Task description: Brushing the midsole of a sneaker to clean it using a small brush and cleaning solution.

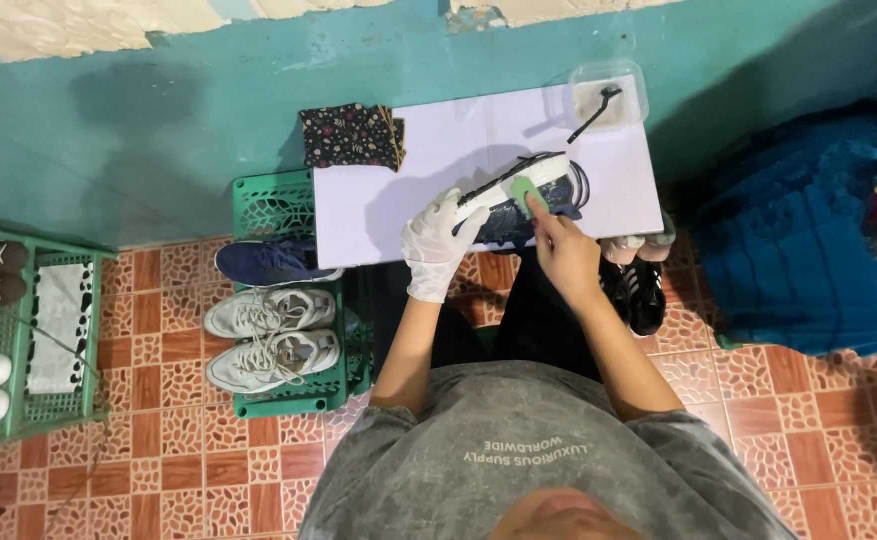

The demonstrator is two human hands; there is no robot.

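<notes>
Teal wall (159, 130) fills the upper part of the view, with bare plaster showing along its top edge. Below it, the floor (189, 470) is laid with red-brown pebble-pattern tiles. At 3 o'clock lies a blue textile heap (809, 260).

At centre, toward 12 o'clock, a white worktop (379, 190) rests partly on a green crate (269, 210). A dark floral cloth (351, 135) lies on the worktop's 10 o'clock corner.

Containers:
1. Green crate, at 9 o'clock of the person: carries one navy shoe (274, 262) and a pair of grey-white sneakers (271, 335).
2. Second green crate (19, 400), at the far 9 o'clock edge: carries further shoes and a black-and-white patterned piece (59, 310).
3. Clear plastic tub (609, 97), at the worktop's 1 o'clock corner: a black brush (595, 115) leans out of it; contents cannot be made out.

A black shoe pair (644, 285) stands on the floor at 4 o'clock of the worktop.

The dark sneaker with white sole (519, 190) lies on its side on the worktop, right of centre. The left hand (439, 245), in a white glove, grips its heel end. The right hand (564, 250), bare, presses a green sponge (525, 193) against the sole.
</notes>
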